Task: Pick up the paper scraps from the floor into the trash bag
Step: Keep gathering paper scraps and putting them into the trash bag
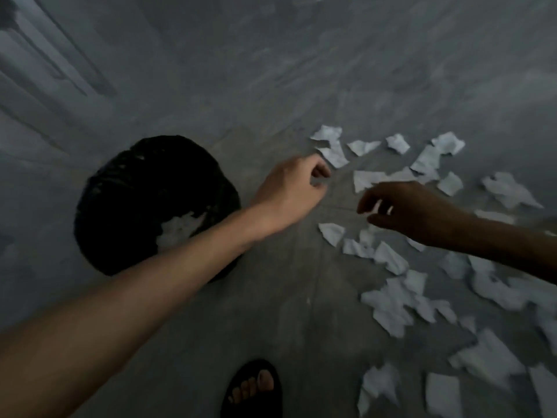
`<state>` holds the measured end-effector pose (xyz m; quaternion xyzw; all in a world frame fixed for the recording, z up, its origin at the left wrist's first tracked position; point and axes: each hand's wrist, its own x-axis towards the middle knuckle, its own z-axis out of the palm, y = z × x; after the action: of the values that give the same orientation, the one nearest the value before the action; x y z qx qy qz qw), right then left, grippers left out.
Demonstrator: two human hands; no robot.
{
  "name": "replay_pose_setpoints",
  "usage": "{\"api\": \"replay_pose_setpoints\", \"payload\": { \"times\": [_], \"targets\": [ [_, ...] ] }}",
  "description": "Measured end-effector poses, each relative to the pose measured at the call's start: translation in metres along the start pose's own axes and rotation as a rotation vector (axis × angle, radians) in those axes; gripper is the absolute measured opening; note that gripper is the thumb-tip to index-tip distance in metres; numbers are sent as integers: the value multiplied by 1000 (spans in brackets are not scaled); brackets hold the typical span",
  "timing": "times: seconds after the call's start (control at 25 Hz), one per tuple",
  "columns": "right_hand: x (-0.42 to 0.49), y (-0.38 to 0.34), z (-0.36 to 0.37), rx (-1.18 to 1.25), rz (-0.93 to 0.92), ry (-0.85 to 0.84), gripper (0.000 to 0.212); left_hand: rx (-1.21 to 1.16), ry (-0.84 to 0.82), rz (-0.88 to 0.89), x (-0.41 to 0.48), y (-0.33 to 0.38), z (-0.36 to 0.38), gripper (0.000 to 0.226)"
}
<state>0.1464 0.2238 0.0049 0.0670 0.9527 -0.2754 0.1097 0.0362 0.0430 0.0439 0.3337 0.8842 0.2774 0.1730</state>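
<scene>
Several torn white paper scraps [388, 300] lie spread over the grey floor on the right. The black trash bag [144, 182] stands open on the left, with white scraps [177, 227] inside it. My left hand [297, 188] reaches over the bag's right side, its fingers curled with a small gap between thumb and forefinger. It holds nothing, and its fingertips are right beside a scrap [336, 156]. My right hand [407, 211], in shadow, hovers over the scraps with fingers apart and holds nothing.
My foot in a black sandal [253, 387] stands at the bottom middle. A wall with dark streaks [51, 64] rises at the upper left behind the bag. Bare grey floor [301, 70] stretches beyond the scraps.
</scene>
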Motion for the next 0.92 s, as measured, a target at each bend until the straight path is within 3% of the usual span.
{"api": "replay_pose_setpoints", "payload": {
  "times": [0.16, 0.32, 0.44, 0.6, 0.76, 0.92],
  "targets": [
    [-82, 73, 54, -46, 157, -141, 17, 64, -451, 135, 20, 45, 46, 27],
    [-149, 107, 130, -59, 223, -234, 35, 311, -678, 348, 19, 51, 101, 31],
    [-185, 117, 170, -133, 122, -376, 53, 537, -752, 539, -1, 30, 161, 50],
    [-198, 122, 190, -132, 52, -335, 31, 653, -775, 593, -17, 0, 229, 62],
    [-192, 109, 187, 70, 59, -194, 35, 502, -682, 611, -24, -19, 249, 30],
    [-165, 72, 211, -41, -160, -308, 40, 486, -646, 608, -26, -27, 245, 6]
  ]
}}
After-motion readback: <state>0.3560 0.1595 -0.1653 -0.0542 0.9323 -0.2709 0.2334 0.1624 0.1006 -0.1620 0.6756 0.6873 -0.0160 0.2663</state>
